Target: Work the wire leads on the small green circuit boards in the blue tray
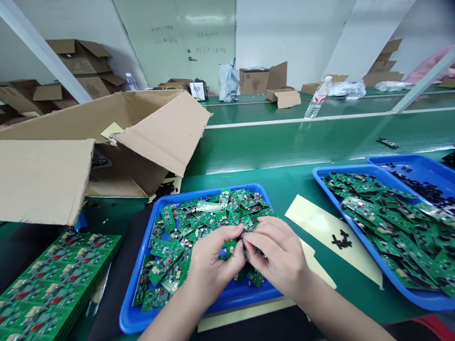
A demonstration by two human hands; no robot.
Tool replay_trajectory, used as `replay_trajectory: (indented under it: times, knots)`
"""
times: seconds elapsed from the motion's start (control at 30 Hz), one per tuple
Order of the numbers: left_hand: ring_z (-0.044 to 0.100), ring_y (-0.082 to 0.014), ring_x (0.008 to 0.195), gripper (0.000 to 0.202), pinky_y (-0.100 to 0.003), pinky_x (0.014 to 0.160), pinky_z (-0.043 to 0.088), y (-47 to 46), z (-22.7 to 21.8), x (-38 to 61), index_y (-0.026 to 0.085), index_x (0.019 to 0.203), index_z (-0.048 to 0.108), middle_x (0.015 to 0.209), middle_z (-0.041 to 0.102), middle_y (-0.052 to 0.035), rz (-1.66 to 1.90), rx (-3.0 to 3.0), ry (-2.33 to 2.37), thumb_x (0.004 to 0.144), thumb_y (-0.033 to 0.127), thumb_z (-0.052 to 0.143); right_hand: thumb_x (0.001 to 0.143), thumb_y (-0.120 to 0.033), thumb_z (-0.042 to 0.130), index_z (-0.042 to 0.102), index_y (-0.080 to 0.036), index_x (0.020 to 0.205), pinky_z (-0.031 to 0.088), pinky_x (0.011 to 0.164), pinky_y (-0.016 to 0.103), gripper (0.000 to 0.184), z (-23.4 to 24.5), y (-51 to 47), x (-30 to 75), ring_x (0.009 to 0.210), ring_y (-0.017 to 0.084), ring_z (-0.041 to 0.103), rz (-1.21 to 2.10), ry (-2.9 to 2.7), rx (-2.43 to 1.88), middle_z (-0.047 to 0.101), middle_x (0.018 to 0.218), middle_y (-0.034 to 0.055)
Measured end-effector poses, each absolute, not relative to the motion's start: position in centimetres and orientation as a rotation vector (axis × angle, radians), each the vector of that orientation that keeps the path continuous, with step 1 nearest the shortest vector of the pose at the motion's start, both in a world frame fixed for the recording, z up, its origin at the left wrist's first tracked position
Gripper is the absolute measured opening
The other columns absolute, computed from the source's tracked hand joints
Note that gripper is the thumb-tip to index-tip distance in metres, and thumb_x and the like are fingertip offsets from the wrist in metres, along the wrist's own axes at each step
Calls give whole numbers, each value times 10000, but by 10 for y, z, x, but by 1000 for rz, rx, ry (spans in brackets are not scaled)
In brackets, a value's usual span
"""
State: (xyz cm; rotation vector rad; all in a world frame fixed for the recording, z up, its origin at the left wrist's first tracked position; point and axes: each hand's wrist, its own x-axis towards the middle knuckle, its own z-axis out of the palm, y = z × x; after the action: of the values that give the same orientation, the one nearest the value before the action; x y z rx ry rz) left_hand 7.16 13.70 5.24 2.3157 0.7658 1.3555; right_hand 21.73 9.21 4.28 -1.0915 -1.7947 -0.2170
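My left hand (213,260) and my right hand (280,255) meet above a blue tray (131,289), fingertips pinched together. Between them is a small black piece (242,235), mostly covered by the fingers; whether it is joined to a board cannot be made out. Beneath the hands, many small green circuit boards (209,207) with red and white components lie jumbled in the tray. To the right, a cluster of small black parts (341,239) rests on a yellowish paper sheet (316,218).
Stacked green circuit panels (60,279) stand at the left. An open cardboard box (159,128) rises behind them. On the right, a second blue tray (320,174) holds more boards, and another tray (423,161) holds black parts. A water bottle (319,98) stands on the rear ledge.
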Motion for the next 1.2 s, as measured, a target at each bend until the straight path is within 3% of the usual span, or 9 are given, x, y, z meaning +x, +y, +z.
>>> replay_trajectory:
  times: [0.3, 0.6, 0.73, 1.0, 1.1, 1.2]
  knots:
    - [722, -140, 669, 160, -187, 661, 597, 138, 44, 74, 179, 888, 678, 801, 758, -29, 1389, 2408, 746, 784, 119, 572, 809, -63, 524, 527, -184, 660, 482, 627, 322, 192, 42, 93, 212, 621, 171, 529, -284, -1721, -1222, 529, 573, 20]
    - [719, -154, 691, 204, -234, 656, 594, 143, 46, 71, 186, 947, 685, 835, 757, -32, 1108, 2233, 789, 787, 137, 568, 814, -79, 469, 536, -181, 665, 427, 556, 263, 193, 35, 97, 216, 583, 146, 510, -122, -1741, -1264, 527, 599, 12]
    - [714, -153, 653, 151, -227, 632, 590, 142, 42, 73, 171, 881, 678, 776, 753, -36, 1172, 2325, 790, 780, 129, 573, 829, -103, 454, 532, -183, 666, 396, 527, 253, 197, 35, 97, 221, 557, 136, 491, -6, -1850, -1272, 527, 607, 10]
    - [705, -145, 627, 169, -209, 616, 581, 137, 42, 72, 159, 850, 669, 733, 739, -41, 1325, 2419, 840, 779, 85, 534, 809, -113, 446, 492, -196, 622, 377, 518, 264, 210, 33, 101, 233, 539, 148, 499, -195, -1773, -1456, 505, 572, 4]
    - [710, -154, 665, 173, -228, 645, 590, 138, 44, 70, 155, 862, 683, 778, 745, -46, 1286, 2231, 952, 768, 100, 548, 826, -158, 467, 525, -192, 709, 440, 552, 264, 135, 36, 104, 244, 593, 156, 548, 103, -1599, -1499, 560, 647, 13]
    - [702, -155, 612, 137, -229, 572, 591, 140, 45, 69, 144, 836, 690, 738, 739, -42, 1197, 1974, 988, 770, 159, 571, 830, -217, 536, 517, -194, 842, 511, 616, 260, 31, 38, 103, 244, 678, 154, 601, 554, -1479, -1355, 563, 739, 8]
